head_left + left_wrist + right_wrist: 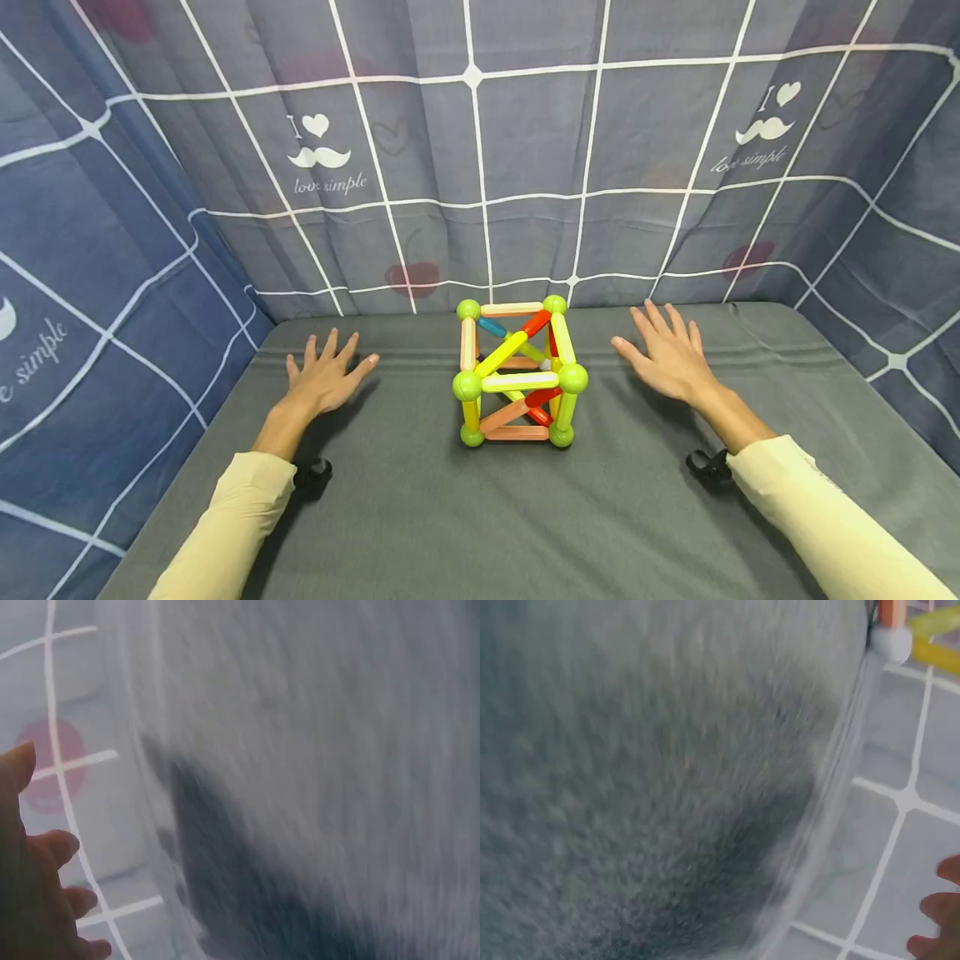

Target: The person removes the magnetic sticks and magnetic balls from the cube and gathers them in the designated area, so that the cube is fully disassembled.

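A cube frame (520, 381) of coloured rods and green balls stands in the middle of the grey surface in the head view. Its rods are yellow, orange, red and blue, with some running diagonally through it. To its left my left hand (322, 379) is spread with straight fingers, holding nothing. My right hand (670, 354) is likewise spread, empty, on the other side of the frame. Both hands are apart from it. The right wrist view catches a white ball (892, 643) and rod ends at its upper corner; the left wrist view shows only my fingers (56, 847).
A grey cloth surface (420, 517) lies under the hands and the frame. Blue-grey curtains (525, 150) with white grid lines rise along its back and both sides. Black straps (313, 477) sit at the cuffs of the pale yellow sleeves (232, 525).
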Available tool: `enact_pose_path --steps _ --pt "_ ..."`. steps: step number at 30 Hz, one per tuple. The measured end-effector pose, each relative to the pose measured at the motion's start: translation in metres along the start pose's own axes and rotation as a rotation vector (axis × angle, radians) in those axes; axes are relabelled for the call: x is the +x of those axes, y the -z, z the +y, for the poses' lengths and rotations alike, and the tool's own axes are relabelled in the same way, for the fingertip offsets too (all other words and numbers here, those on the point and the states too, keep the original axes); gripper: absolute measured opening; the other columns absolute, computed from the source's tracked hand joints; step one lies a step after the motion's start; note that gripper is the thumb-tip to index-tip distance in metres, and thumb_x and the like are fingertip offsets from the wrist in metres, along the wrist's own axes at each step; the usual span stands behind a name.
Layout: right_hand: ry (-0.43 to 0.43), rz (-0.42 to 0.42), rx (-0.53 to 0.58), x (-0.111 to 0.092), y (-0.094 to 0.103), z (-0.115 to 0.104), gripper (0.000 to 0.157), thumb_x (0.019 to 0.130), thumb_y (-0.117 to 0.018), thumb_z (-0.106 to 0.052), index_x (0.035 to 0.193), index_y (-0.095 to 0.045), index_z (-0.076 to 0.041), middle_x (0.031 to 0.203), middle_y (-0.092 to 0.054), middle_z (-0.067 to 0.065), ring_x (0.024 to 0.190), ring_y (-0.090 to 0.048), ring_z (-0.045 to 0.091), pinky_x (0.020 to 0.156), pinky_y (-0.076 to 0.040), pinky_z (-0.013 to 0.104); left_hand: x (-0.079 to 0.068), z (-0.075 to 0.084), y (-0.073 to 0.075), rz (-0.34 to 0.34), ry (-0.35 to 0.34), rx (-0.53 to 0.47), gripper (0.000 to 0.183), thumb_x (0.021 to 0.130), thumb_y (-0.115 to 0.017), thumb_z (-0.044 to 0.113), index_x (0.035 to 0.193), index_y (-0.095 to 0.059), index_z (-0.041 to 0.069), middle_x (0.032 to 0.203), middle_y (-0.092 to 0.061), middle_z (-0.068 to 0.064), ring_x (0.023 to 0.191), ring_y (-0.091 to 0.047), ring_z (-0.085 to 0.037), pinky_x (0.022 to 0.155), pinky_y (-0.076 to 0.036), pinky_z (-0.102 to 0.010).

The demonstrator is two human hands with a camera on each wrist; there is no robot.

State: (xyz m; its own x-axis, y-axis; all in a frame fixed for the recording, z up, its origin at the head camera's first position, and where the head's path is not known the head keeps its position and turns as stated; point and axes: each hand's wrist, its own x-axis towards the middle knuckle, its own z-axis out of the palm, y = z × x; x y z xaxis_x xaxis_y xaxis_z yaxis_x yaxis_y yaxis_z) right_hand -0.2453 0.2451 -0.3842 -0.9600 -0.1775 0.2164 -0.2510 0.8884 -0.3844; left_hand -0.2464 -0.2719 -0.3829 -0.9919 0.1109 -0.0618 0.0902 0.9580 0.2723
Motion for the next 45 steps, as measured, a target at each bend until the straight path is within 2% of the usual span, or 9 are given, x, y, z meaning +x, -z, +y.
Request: enact_pose_path --steps 3,6,11,13,15,23,33,39,45 --pt "0.074 0.148 0.119 -0.009 0.003 -0.014 0.063 0.102 -0.048 -0.046 0.144 -0.045 0.001 0.146 -0.043 0.024 0.137 -0.032 0.044 0.107 -0.021 0.066 -0.006 0.011 -0.003 0.048 -0.065 -0.109 0.08 0.101 -0.028 0.065 0.156 -0.025 0.007 0.159 -0.013 -0.029 0.142 0.002 -0.055 0.102 0.003 -0.077" --pt "0.136 0.211 0.269 -0.022 0.007 -0.036 0.046 0.103 -0.053 -0.033 0.135 -0.056 -0.001 0.126 -0.061 0.019 0.113 -0.057 0.036 0.094 -0.042 0.054 -0.017 0.03 -0.006 0.076 -0.163 -0.316 0.069 0.104 -0.033 0.055 0.155 -0.031 0.008 0.153 -0.03 -0.027 0.141 -0.019 -0.051 0.108 -0.014 -0.071" --pt "0.187 0.134 0.494 -0.041 0.014 -0.071 0.029 0.103 -0.056 -0.023 0.126 -0.063 -0.008 0.104 -0.067 0.008 0.078 -0.065 0.02 0.064 -0.053 0.034 -0.041 0.068 -0.009 -0.051 -0.34 -0.79 0.054 0.108 -0.041 0.036 0.154 -0.032 0.011 0.149 -0.039 -0.024 0.128 -0.045 -0.047 0.099 -0.044 -0.055" --pt "0.179 0.082 0.558 -0.046 0.018 -0.08 0.026 0.102 -0.057 -0.022 0.125 -0.064 -0.011 0.099 -0.066 0.007 0.07 -0.062 0.019 0.054 -0.051 0.031 -0.048 0.083 -0.008 -0.124 -0.395 -0.935 0.052 0.108 -0.043 0.03 0.155 -0.031 0.012 0.15 -0.036 -0.023 0.127 -0.046 -0.048 0.096 -0.048 -0.052" --pt "0.172 0.033 0.585 -0.049 0.021 -0.088 0.026 0.102 -0.057 -0.024 0.126 -0.063 -0.014 0.098 -0.065 0.007 0.068 -0.061 0.018 0.05 -0.049 0.031 -0.054 0.096 -0.007 -0.168 -0.434 -1.002 0.052 0.108 -0.044 0.028 0.155 -0.03 0.013 0.152 -0.034 -0.021 0.129 -0.045 -0.046 0.096 -0.048 -0.049" --pt "0.21 -0.111 0.596 -0.052 0.024 -0.103 0.033 0.097 -0.066 -0.024 0.128 -0.063 -0.014 0.103 -0.065 0.006 0.067 -0.064 0.017 0.049 -0.047 0.03 -0.062 0.119 -0.006 -0.246 -0.516 -1.018 0.057 0.105 -0.052 0.023 0.156 -0.03 0.012 0.156 -0.029 -0.016 0.129 -0.047 -0.041 0.097 -0.046 -0.055" --pt "0.217 -0.167 0.639 -0.05 0.025 -0.106 0.03 0.095 -0.069 -0.021 0.124 -0.066 -0.017 0.089 -0.065 0.001 0.059 -0.06 0.017 0.042 -0.045 0.03 -0.057 0.132 -0.009 -0.207 -0.559 -0.976 0.053 0.101 -0.059 0.02 0.151 -0.041 0.014 0.15 -0.043 -0.01 0.115 -0.06 -0.036 0.093 -0.05 -0.046" --pt "0.249 -0.16 0.701 -0.049 0.02 -0.108 0.025 0.096 -0.067 -0.014 0.12 -0.065 -0.011 0.072 -0.061 0.007 0.054 -0.057 0.018 0.043 -0.046 0.03 -0.056 0.136 -0.012 -0.183 -0.511 -0.986 0.043 0.102 -0.057 0.018 0.143 -0.049 0.012 0.137 -0.052 -0.014 0.114 -0.06 -0.038 0.092 -0.052 -0.041" --pt "0.334 -0.095 0.781 -0.049 0.011 -0.109 0.021 0.095 -0.063 -0.001 0.115 -0.064 -0.005 0.065 -0.058 0.015 0.052 -0.058 0.024 0.047 -0.048 0.03 -0.055 0.135 -0.013 -0.189 -0.523 -1.0 0.04 0.103 -0.055 0.018 0.142 -0.048 0.01 0.136 -0.05 -0.015 0.115 -0.058 -0.041 0.093 -0.051 -0.041"
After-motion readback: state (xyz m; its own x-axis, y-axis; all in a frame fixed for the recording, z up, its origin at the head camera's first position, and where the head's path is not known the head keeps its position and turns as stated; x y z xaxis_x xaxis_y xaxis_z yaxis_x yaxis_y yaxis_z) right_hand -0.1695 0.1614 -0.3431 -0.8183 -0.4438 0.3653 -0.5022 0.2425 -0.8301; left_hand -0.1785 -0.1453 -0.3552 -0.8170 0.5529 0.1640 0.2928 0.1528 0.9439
